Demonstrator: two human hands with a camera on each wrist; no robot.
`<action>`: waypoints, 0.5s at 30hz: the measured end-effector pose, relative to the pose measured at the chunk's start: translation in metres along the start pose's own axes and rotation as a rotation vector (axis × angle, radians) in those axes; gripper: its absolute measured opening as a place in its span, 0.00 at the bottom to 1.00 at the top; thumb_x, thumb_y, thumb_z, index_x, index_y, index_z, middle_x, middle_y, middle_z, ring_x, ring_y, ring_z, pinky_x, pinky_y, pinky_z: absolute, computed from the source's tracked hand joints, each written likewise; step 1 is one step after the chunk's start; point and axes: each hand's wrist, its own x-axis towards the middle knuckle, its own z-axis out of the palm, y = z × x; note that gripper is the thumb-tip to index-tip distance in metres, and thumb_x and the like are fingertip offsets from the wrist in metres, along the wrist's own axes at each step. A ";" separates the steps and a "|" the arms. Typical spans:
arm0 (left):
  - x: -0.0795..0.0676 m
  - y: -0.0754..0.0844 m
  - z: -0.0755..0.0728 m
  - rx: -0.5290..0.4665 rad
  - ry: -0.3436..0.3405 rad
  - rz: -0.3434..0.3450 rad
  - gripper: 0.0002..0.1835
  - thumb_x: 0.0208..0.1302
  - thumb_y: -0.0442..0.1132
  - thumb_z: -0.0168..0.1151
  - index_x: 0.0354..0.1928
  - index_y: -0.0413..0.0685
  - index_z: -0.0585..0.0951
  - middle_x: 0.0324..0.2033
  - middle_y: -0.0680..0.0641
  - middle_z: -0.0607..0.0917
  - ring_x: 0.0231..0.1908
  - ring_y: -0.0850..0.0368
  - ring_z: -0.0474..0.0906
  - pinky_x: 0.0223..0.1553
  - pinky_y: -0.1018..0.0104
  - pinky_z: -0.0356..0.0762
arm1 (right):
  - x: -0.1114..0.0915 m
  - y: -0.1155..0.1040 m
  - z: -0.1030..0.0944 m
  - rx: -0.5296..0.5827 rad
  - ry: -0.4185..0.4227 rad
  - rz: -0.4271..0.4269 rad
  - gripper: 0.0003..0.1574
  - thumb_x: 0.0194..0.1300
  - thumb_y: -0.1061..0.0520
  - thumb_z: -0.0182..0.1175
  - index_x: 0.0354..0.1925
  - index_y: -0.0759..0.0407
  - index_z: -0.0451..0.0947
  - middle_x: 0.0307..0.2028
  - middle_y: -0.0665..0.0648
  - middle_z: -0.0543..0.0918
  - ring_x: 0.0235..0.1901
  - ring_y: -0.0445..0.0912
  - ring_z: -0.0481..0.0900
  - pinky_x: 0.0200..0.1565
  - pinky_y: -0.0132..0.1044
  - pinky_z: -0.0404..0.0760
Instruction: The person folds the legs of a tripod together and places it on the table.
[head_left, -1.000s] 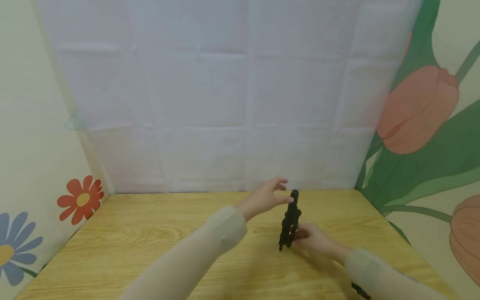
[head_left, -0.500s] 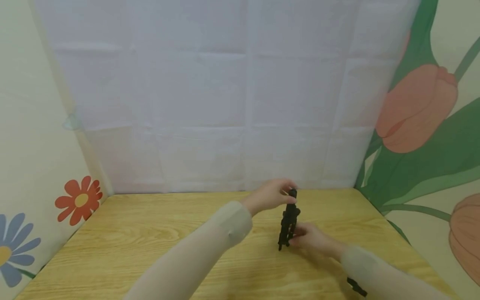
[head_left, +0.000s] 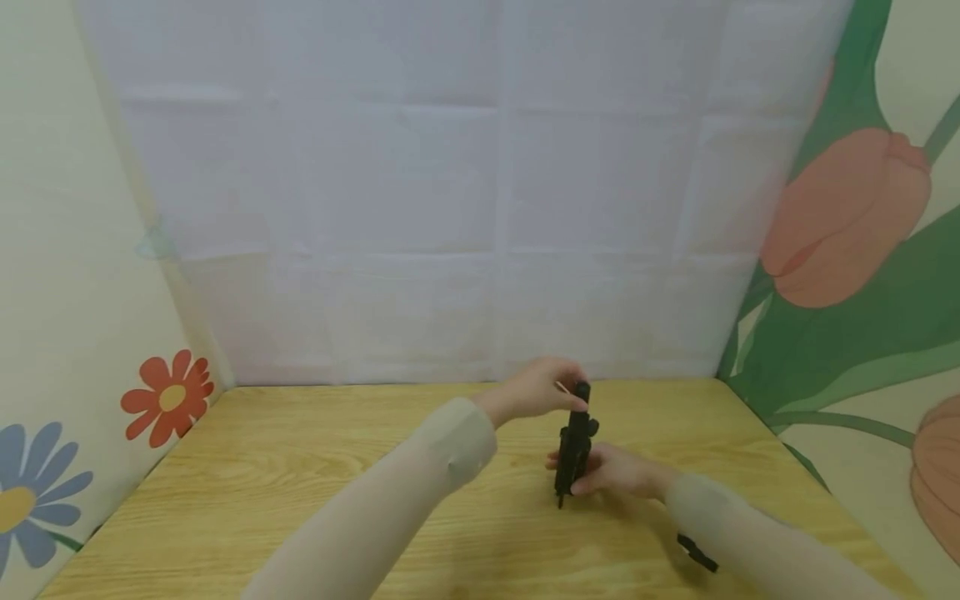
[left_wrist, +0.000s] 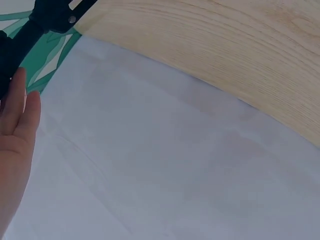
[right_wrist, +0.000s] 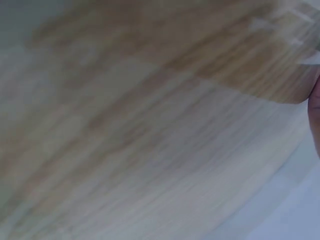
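Observation:
A black, slender tripod-like stand [head_left: 573, 442] is upright above the wooden table, with a knob on its right side. My left hand [head_left: 543, 387] grips its top end between thumb and fingers. Lower down, my right hand [head_left: 615, 471] holds the legs, its fingertips showing past their left side. In the left wrist view, the dark stand [left_wrist: 50, 15] with a screwed hinge enters at the upper left, against the fingers of the left hand [left_wrist: 17, 130]. The right wrist view is blurred and catches only a bit of the right hand [right_wrist: 315, 107] at its edge.
A small black piece [head_left: 697, 552] lies on the table [head_left: 315, 475] beside the right forearm. White cloth [head_left: 405, 208] hangs behind the table. Flower-printed cloths flank it at left and right.
My left hand has closed from beside the stand's top onto it. My right fingers have come round the legs, which look closer together. More of the small black piece shows past the right forearm.

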 end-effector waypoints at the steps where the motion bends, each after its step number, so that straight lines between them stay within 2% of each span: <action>1: 0.000 -0.001 -0.001 0.002 -0.003 0.005 0.10 0.66 0.34 0.67 0.47 0.40 0.82 0.44 0.44 0.88 0.47 0.53 0.84 0.48 0.67 0.81 | 0.001 0.000 0.000 0.005 -0.012 -0.005 0.36 0.69 0.63 0.61 0.69 0.76 0.63 0.67 0.74 0.69 0.70 0.64 0.65 0.63 0.30 0.66; 4: -0.002 -0.002 -0.003 -0.011 -0.015 0.004 0.11 0.66 0.33 0.67 0.48 0.40 0.82 0.45 0.42 0.88 0.47 0.51 0.84 0.47 0.67 0.81 | 0.004 -0.001 0.000 0.013 -0.024 -0.005 0.33 0.68 0.64 0.62 0.67 0.76 0.65 0.66 0.74 0.72 0.68 0.66 0.67 0.62 0.31 0.68; 7: -0.005 -0.004 -0.006 -0.021 -0.029 -0.006 0.14 0.66 0.33 0.66 0.53 0.41 0.81 0.47 0.41 0.87 0.50 0.48 0.84 0.47 0.67 0.82 | 0.006 -0.002 0.000 0.019 -0.026 0.005 0.31 0.67 0.65 0.62 0.64 0.76 0.67 0.63 0.73 0.75 0.66 0.65 0.71 0.66 0.44 0.69; 10: -0.010 -0.005 -0.010 -0.033 -0.038 -0.016 0.17 0.66 0.32 0.65 0.57 0.42 0.80 0.49 0.40 0.86 0.52 0.46 0.83 0.48 0.66 0.82 | 0.008 -0.001 -0.001 0.024 -0.030 0.012 0.29 0.66 0.65 0.63 0.62 0.76 0.68 0.61 0.71 0.78 0.63 0.60 0.76 0.67 0.55 0.67; 12: -0.013 -0.007 -0.012 -0.027 -0.040 -0.017 0.17 0.67 0.32 0.65 0.57 0.42 0.81 0.50 0.40 0.86 0.53 0.47 0.82 0.49 0.66 0.81 | 0.007 0.000 -0.002 0.036 -0.036 0.017 0.28 0.66 0.66 0.62 0.61 0.77 0.69 0.59 0.69 0.80 0.60 0.55 0.79 0.66 0.56 0.68; 15: -0.017 -0.012 -0.016 -0.021 -0.043 -0.005 0.16 0.67 0.32 0.65 0.56 0.40 0.81 0.51 0.41 0.86 0.53 0.48 0.82 0.52 0.66 0.81 | 0.005 0.001 -0.004 0.066 -0.039 0.023 0.28 0.66 0.67 0.62 0.60 0.80 0.68 0.57 0.67 0.81 0.56 0.48 0.81 0.64 0.49 0.73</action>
